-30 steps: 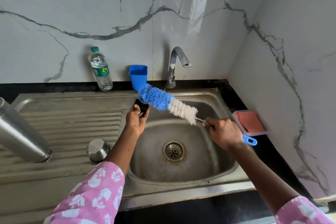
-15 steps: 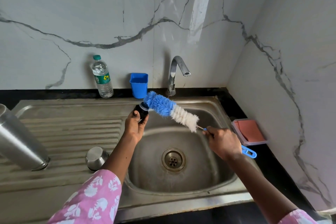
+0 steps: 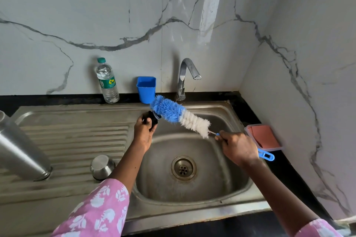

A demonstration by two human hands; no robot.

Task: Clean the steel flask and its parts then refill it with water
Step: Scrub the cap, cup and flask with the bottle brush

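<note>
Gripping brush [image 3: 179,115], right hand [image 3: 239,148] curled

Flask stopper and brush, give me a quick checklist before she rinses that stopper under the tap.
1. Left hand grips the black stopper: ok.
2. Right hand holds the bottle brush by its handle: ok.
3. Blue bristles touch the stopper's end: ok.
4. Tap running: not ok, no stream shows.
5. Stopper over the sink basin: ok, near its rear left rim.
6. Steel flask and steel cap parked on the drainboard: ok.
</note>
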